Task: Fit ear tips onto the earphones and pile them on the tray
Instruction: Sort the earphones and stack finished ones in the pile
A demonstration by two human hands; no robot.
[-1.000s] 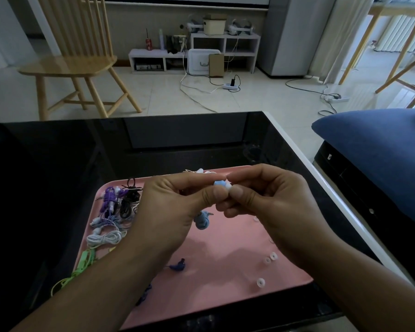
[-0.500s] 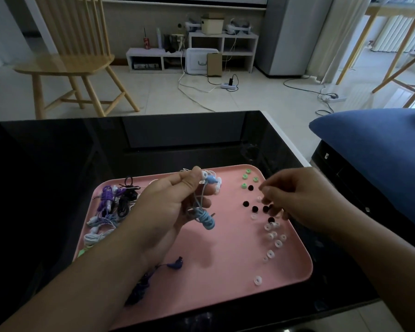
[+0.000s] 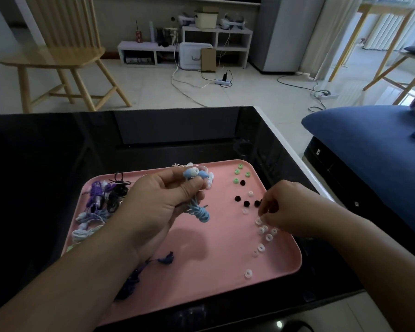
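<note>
Left hand point(image 3: 158, 202) pinches blue earphones point(image 3: 197, 195); right hand point(image 3: 285, 212) fingertips hidden among white tips point(image 3: 265, 232).
Right grip unclear; three green tips point(image 3: 240, 173), four black.

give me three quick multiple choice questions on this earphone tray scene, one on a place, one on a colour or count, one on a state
1. Where do the green ear tips lie on the pink tray?
A. far right corner
B. near left corner
C. under the left hand

2. What colour are the earphones held up over the tray?
A. red
B. light blue
C. yellow

3. What is the left hand doing?
A. lying flat on the table
B. gripping the coiled earphones
C. holding the chair

Key: 1 A, they sit by the tray's far right rim. 2 B, buds and cable are light blue. 3 B, its fingers curl round the bundle while the right hand reaches into the white ear tips.
</note>
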